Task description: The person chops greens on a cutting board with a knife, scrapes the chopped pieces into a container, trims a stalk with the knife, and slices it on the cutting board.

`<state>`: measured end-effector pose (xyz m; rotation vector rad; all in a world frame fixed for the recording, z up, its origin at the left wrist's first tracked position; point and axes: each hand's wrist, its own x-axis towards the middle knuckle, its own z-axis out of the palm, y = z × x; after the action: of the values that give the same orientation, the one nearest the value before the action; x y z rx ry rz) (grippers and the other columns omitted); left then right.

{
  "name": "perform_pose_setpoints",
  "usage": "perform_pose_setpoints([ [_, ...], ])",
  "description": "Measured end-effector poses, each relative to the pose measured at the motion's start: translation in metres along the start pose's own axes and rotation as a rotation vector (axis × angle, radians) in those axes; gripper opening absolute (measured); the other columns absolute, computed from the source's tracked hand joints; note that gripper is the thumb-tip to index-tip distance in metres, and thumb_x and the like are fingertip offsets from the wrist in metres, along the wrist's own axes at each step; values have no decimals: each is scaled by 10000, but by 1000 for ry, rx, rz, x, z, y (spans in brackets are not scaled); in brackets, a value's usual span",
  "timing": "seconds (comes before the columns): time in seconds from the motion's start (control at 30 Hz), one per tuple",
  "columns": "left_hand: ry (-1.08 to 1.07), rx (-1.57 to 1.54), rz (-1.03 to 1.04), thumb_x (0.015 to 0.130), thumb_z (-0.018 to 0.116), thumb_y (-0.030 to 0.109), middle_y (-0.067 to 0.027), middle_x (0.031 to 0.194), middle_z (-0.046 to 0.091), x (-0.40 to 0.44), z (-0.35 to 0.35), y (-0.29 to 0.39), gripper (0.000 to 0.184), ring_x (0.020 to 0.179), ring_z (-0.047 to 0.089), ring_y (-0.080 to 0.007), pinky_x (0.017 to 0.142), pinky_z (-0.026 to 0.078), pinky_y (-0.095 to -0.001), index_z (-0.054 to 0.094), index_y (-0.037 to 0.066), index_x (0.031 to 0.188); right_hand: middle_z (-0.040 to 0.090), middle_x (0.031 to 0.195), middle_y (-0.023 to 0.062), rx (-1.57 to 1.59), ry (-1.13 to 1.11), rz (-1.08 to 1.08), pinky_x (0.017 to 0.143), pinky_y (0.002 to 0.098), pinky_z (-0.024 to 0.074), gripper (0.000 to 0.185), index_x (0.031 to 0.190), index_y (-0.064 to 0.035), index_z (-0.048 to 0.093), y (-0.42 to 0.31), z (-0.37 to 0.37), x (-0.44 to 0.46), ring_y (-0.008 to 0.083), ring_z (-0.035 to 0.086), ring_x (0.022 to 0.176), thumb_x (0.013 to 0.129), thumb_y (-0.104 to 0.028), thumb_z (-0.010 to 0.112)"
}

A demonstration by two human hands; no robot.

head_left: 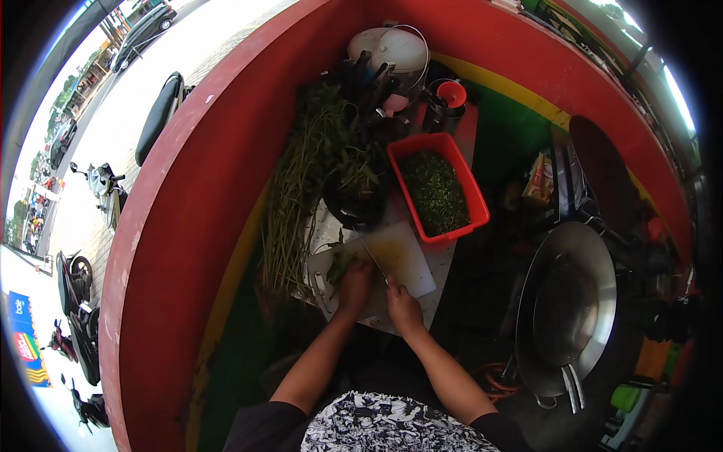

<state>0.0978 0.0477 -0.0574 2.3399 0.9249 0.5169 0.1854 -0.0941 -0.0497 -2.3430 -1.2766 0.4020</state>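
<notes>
My right hand [404, 305] is closed round the handle of a knife [372, 251], whose blade slants up and left over a white cutting board [410, 260]. My left hand [355, 289] presses on leafy greens [340, 267] at the board's left side, beside the blade. Beyond the board stands a black bowl [354, 207] with leaves over its top. A red-orange tub [480, 213] holding chopped greens [433, 192] stands behind the board to the right.
Long-stemmed greens [290, 203] lie along the left. A large wok [568, 309] is at the right. Behind stand a lidded pot [399, 51] and a red funnel [451, 93]. A red wall [177, 226] curves around the workspace.
</notes>
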Motion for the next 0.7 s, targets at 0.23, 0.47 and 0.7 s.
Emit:
perform_pose_setpoints([
  [0.23,23,-32,-45,855,630,56,-201,977,673,0,-1,-1,228,910,676,-410,812,552,-487,740,63,1055,664,899,234,40,51,-39,628,521,570,417,1427,-82,504,1,0,-16,445,686,717,1049,-254,547],
  [0.47,15,-68,-82,863,627,55,-193,1015,687,2,0,2,245,936,678,-412,840,546,-494,740,60,1081,674,939,227,35,21,28,669,530,563,429,1421,-68,528,-5,1,-7,446,687,790,1020,-205,594],
  [0.7,-21,30,-53,848,621,35,-198,1047,685,4,8,2,244,988,669,-406,857,554,-473,736,47,1063,674,921,224,33,59,69,672,516,557,446,1432,-63,522,7,-7,-24,438,680,785,1008,-172,611],
])
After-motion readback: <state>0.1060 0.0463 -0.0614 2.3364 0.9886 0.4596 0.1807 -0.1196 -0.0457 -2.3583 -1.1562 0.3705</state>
